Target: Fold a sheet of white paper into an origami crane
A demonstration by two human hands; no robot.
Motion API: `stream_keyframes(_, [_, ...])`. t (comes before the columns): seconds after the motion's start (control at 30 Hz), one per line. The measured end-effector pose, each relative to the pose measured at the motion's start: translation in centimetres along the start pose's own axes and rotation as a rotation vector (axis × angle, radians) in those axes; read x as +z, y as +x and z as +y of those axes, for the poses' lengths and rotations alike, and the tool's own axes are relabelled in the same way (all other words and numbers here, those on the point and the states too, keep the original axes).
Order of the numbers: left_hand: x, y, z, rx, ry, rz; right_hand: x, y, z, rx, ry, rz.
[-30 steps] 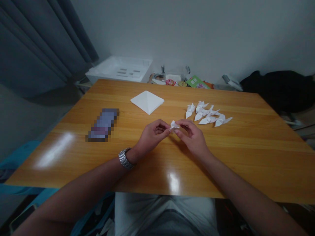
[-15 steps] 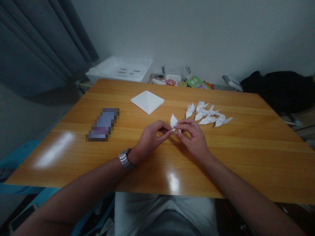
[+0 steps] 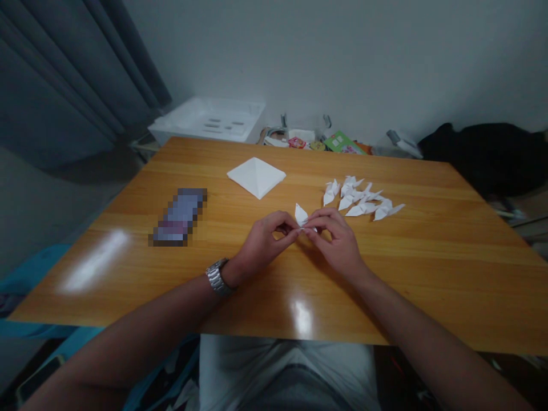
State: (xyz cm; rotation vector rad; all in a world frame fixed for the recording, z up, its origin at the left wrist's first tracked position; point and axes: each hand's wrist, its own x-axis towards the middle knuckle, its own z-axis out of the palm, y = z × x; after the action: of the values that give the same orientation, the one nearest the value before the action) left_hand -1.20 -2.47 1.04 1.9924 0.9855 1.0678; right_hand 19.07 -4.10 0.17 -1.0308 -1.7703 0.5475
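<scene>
Between my two hands is a small white origami crane (image 3: 301, 214), one pointed wing standing up above the fingers. My left hand (image 3: 270, 237), with a metal watch on its wrist, pinches the crane's left side between thumb and fingers. On the other side my right hand (image 3: 336, 235) grips it with thumb and fingertips, which cover much of the folded paper. Several finished-looking paper cranes (image 3: 363, 200) lie in a cluster to the right, beyond my right hand. A diamond-shaped stack or sheet of white paper (image 3: 256, 177) rests further back, left of centre.
A phone with a blurred screen (image 3: 180, 216) lies on the left of the wooden table (image 3: 428, 274). Behind the far edge are a white plastic tray (image 3: 240, 123), a green packet (image 3: 345, 144) and other small items. A dark cloth heap (image 3: 483, 154) is at the right.
The crane's upright wing has tipped slightly left and lower. Both hands keep their pinch on the paper with only small finger shifts; everything else is still.
</scene>
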Motion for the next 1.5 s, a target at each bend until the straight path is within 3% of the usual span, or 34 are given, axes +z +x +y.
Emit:
stream_keyframes(0.57, [0.1, -0.1, 0.0, 0.132, 0.134, 0.02, 0.3, 0.1, 0.0, 0.015, -0.01, -0.074])
stream_keyframes(0.83, [0.1, -0.2, -0.1, 0.041, 0.141, -0.005, 0.4, 0.1, -0.1, 0.076, 0.006, -0.079])
stream_keyframes(1.2, [0.2, -0.1, -0.4, 0.032, 0.094, 0.015, 0.5, 0.1, 0.0, 0.103, 0.048, -0.069])
stream_keyframes(1.5, [0.1, 0.1, -1.0, -0.116, -0.162, 0.056, 0.8, -0.3, 0.5, 0.274, 0.214, -0.094])
